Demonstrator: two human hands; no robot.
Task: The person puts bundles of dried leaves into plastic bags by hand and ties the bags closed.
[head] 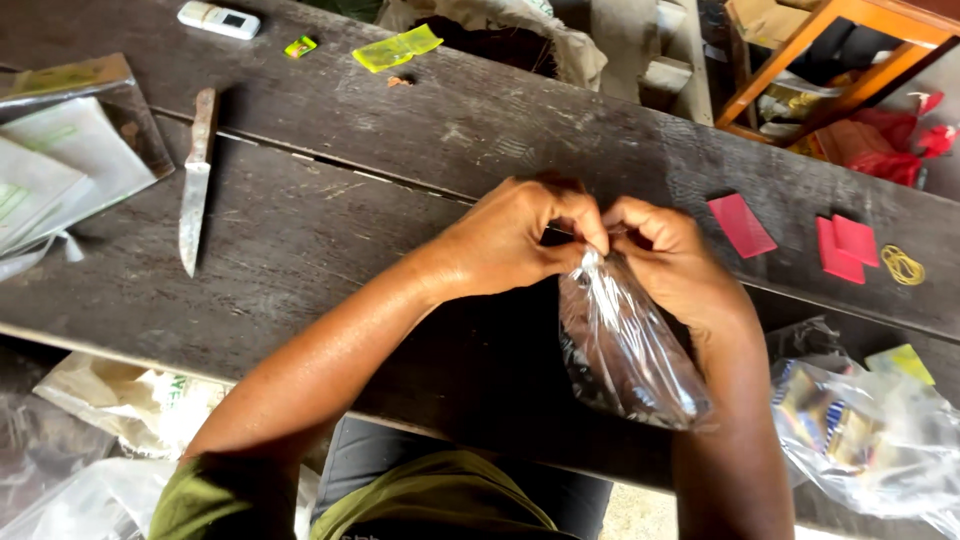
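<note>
Both hands meet above the near edge of the dark wooden table [330, 230], the left hand [515, 235] and right hand [670, 255] pinched shut on the neck of a clear plastic bag [625, 350] of dark contents, a knife [195, 180] lying far left.

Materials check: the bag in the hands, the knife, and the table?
Bag: thin clear plastic film, glossy, going by its crinkles and glare; dark contents show through. Knife: dull, stained metal blade, probably steel; pale handle, possibly wood. Table: dark weathered wooden planks, matte, with visible grain and a gap between boards.
</note>
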